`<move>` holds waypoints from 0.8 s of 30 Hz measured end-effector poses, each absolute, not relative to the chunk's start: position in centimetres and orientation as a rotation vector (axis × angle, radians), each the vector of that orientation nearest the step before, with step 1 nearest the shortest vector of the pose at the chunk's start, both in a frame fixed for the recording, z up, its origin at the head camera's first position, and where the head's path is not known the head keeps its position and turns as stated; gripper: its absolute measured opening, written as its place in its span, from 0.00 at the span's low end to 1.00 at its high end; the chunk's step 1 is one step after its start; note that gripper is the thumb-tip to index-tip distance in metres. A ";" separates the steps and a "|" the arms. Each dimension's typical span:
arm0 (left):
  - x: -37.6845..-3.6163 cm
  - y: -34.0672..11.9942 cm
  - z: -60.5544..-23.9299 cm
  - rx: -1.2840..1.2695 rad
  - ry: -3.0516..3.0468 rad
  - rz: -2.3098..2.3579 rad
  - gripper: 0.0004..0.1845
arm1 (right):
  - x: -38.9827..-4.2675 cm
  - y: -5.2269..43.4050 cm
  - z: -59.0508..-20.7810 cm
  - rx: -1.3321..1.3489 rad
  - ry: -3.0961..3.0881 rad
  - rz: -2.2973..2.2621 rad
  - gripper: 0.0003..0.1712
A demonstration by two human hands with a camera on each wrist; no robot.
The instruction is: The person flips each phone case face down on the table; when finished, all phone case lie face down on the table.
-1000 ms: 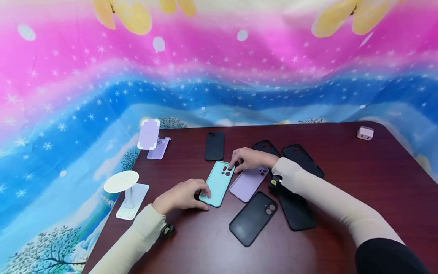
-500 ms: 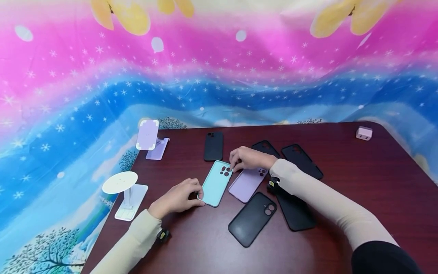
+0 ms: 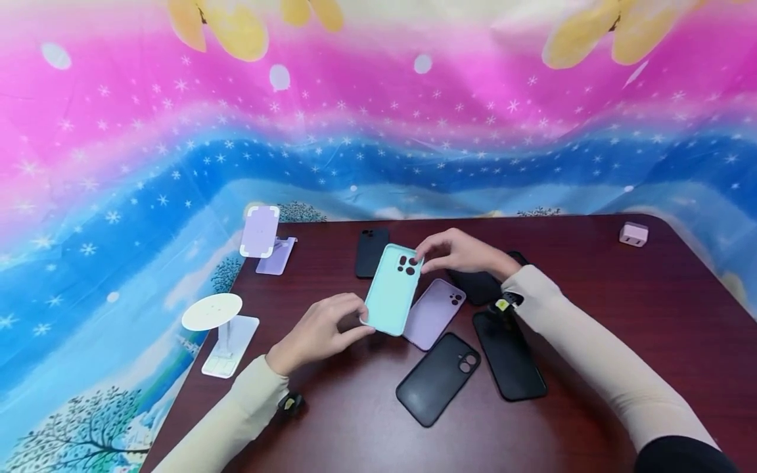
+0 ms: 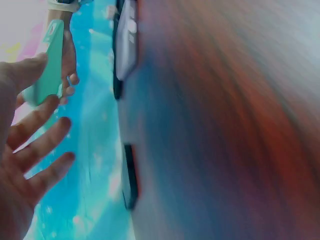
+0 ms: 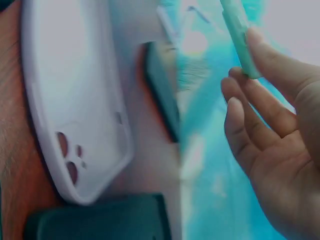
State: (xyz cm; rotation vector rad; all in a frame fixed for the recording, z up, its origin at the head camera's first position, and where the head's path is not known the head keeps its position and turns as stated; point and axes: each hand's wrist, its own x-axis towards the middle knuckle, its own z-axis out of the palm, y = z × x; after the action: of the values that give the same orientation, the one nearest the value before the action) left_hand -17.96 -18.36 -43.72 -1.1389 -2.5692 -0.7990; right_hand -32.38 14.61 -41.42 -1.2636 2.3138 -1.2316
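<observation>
Both hands hold the mint-green phone case [image 3: 393,289] lifted off the dark table [image 3: 591,315], tilted with its camera cut-outs at the far end. In the head view the left hand [image 3: 319,332] pinches the near lower corner between thumb and fingertips, while the right hand [image 3: 458,253] pinches the far top corner beside the cut-outs.

The left wrist view shows something the head view hides: only the thumb and one fingertip meet the case [image 4: 47,65], and the remaining fingers [image 4: 42,145] are spread loosely below it, touching nothing. It also catches the right hand's fingertips [image 4: 70,80] on the far side of the thin edge.

The right wrist view is blurred, yet it shows the case edge-on [image 5: 237,37] against the upper fingertip, with the other fingers [image 5: 245,125] relaxed and slightly apart beneath; the thumb is out of sight there, so its hold cannot be told from that view.

Under the fingers lies a lilac phone case [image 3: 433,313], flat on the table, back up; the right wrist view shows its camera holes [image 5: 67,155] plainly. Black cases lie just beyond the fingers [image 3: 371,251] and nearer the person [image 3: 437,378], [image 3: 508,355]. To the left of the left hand's fingers stand a white round-topped stand [image 3: 213,315] and a lilac stand [image 3: 260,231].
</observation>
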 end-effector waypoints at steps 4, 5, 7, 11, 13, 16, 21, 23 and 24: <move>-18.4 -16.0 -42.9 -1.189 -2.400 -0.907 0.11 | -31.6 17.2 -39.7 -1.137 2.288 -1.378 0.15; -18.5 -15.4 -42.6 -1.202 -2.371 -0.925 0.11 | -31.4 17.8 -39.3 -1.111 2.280 -1.412 0.16; -18.7 -14.0 -42.0 -1.225 -2.334 -0.935 0.11 | -31.0 19.0 -38.6 -1.071 2.270 -1.473 0.19; -19.0 -11.0 -40.8 -1.288 -2.266 -0.926 0.11 | -30.2 21.3 -37.8 -1.005 2.249 -1.601 0.26; -19.2 -9.5 -40.4 -1.325 -2.231 -0.923 0.11 | -29.9 22.4 -37.6 -0.981 2.217 -1.667 0.28; -19.3 -7.7 -40.0 -1.384 -2.181 -0.927 0.10 | -29.7 23.9 -37.8 -0.968 2.154 -1.745 0.28; -19.3 -5.8 -40.1 -1.414 -2.154 -0.911 0.12 | -29.4 25.6 -38.4 -1.023 1.999 -1.829 0.27; -19.3 -5.5 -40.2 -1.402 -2.165 -0.924 0.13 | -29.4 26.1 -38.6 -1.054 1.945 -1.856 0.27; -19.3 -5.3 -40.2 -1.394 -2.172 -0.941 0.13 | -29.3 26.4 -38.7 -1.069 1.903 -1.875 0.27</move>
State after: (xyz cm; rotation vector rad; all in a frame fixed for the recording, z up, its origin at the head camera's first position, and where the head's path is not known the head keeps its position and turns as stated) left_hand -19.32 -5.31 -40.24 -1.3944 -2.1723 -0.9414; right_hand -29.32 26.35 -38.72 -1.0689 1.9025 -1.8747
